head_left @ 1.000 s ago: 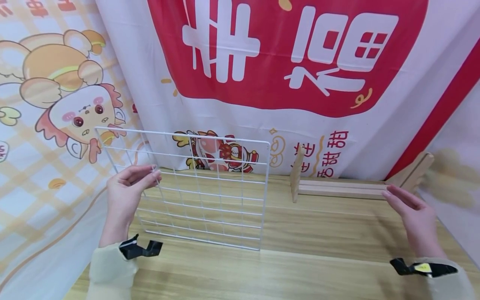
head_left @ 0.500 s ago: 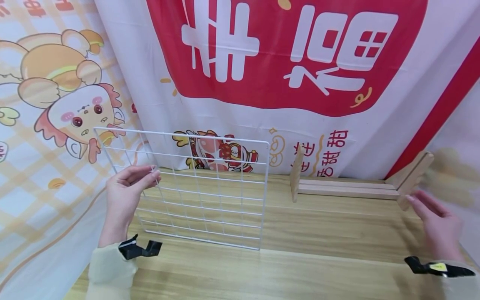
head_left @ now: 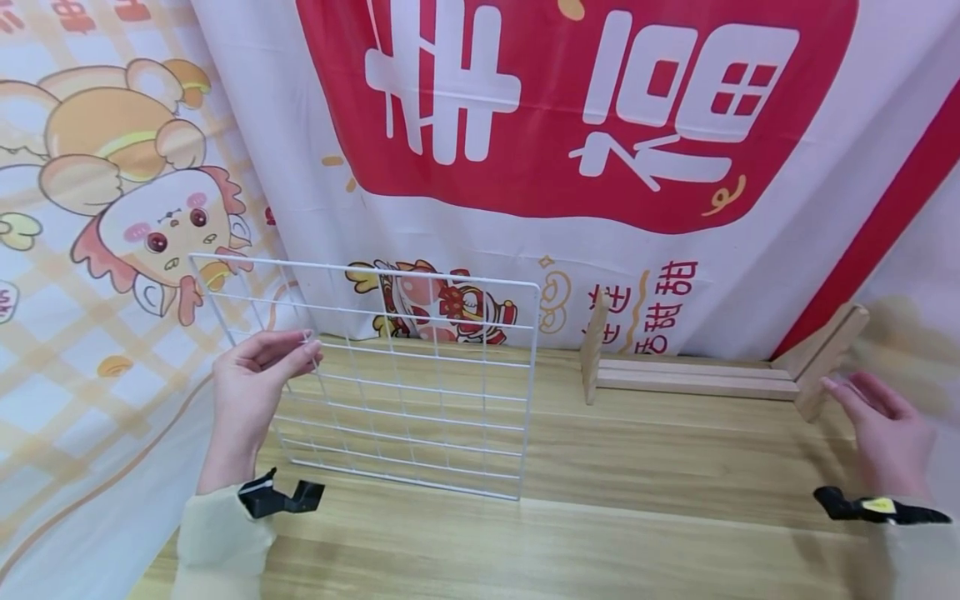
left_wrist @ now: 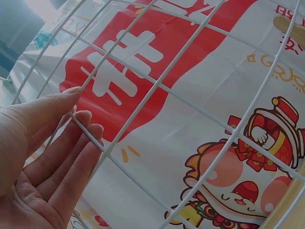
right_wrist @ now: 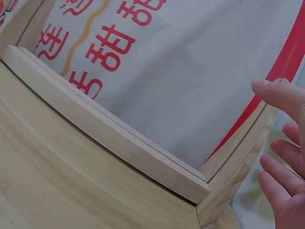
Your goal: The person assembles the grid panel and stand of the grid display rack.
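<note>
My left hand (head_left: 251,387) pinches a wire of a white wire grid panel (head_left: 408,412) near its left side. The panel stands tilted, its lower edge near the tabletop. In the left wrist view, the thumb and fingertips (left_wrist: 95,131) meet at a wire of the grid. My right hand (head_left: 892,429) is beside the right end piece of a wooden stand (head_left: 697,379) at the back right of the table. In the right wrist view its thumb and fingers (right_wrist: 281,179) are apart, with nothing held between them. I cannot tell whether they touch the end piece.
The wooden tabletop (head_left: 615,533) lies beneath both hands. A printed cloth (head_left: 555,200) hangs behind it, and a checked cartoon cloth (head_left: 112,275) covers the left side. The stand's left end piece (head_left: 592,354) rises upright between the panel and the right hand.
My right hand has moved right, from in front of the stand's base to beside its right end piece. My left hand and the grid panel have stayed in place.
</note>
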Demonstrator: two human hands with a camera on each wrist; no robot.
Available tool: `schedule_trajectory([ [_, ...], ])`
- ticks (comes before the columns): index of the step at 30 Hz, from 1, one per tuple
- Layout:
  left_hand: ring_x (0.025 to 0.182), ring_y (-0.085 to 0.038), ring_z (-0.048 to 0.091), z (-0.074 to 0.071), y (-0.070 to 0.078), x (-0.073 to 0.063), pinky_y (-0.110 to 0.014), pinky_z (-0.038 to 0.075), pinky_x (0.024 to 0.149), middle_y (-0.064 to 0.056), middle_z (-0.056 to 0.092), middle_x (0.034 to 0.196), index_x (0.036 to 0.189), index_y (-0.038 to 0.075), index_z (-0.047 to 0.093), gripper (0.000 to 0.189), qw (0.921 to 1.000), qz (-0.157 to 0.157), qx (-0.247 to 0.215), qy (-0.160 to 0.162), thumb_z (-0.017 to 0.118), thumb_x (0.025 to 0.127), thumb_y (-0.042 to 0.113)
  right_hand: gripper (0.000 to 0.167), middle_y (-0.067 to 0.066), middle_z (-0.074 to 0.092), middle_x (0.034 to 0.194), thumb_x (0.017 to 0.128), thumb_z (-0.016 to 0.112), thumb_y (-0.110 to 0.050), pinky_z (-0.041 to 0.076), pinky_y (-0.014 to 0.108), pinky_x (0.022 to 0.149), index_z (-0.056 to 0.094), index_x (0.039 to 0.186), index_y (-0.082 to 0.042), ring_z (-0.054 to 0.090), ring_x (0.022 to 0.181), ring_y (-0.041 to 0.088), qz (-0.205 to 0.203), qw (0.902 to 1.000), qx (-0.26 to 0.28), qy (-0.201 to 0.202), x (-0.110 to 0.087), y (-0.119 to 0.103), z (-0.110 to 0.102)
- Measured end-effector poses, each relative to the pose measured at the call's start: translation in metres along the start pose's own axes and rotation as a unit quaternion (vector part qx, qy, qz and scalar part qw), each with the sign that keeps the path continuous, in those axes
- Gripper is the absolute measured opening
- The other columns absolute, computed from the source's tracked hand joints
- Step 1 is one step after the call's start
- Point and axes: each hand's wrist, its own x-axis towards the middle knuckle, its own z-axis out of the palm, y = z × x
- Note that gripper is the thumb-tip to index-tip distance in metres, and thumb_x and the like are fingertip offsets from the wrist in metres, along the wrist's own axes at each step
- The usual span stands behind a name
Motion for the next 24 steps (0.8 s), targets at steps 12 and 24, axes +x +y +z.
schedule_trajectory([
  [12, 0.085, -0.015, 0.074, 0.000, 0.000, 0.000, -0.024, 0.059, 0.080, -0.004, 0.076, 0.099, 0.114, -0.002, 0.072, 0.034, 0.9999, 0.001, 0.016, 0.003, 0.081, 0.089, 0.018, 0.089, -0.014, 0.047, 0.152, 0.074, 0.093, -0.027, 0.037, 0.006, 0.100, 0.049, 0.152, -0.027, 0.042, 0.134, -0.001, 0.006, 0.9997, 0.018, -0.012, 0.024, -0.016, 0.007],
  [24, 0.085, -0.016, 0.074, -0.001, -0.001, 0.000, -0.025, 0.059, 0.080, -0.005, 0.076, 0.098, 0.114, -0.003, 0.072, 0.033, 1.0000, 0.002, 0.007, -0.002, 0.081, 0.089, 0.016, 0.092, -0.006, 0.037, 0.159, 0.077, 0.091, -0.017, 0.037, 0.010, 0.101, 0.043, 0.156, -0.021, 0.043, 0.133, -0.002, 0.015, 0.9970, 0.068, -0.035, 0.033, -0.024, 0.015],
])
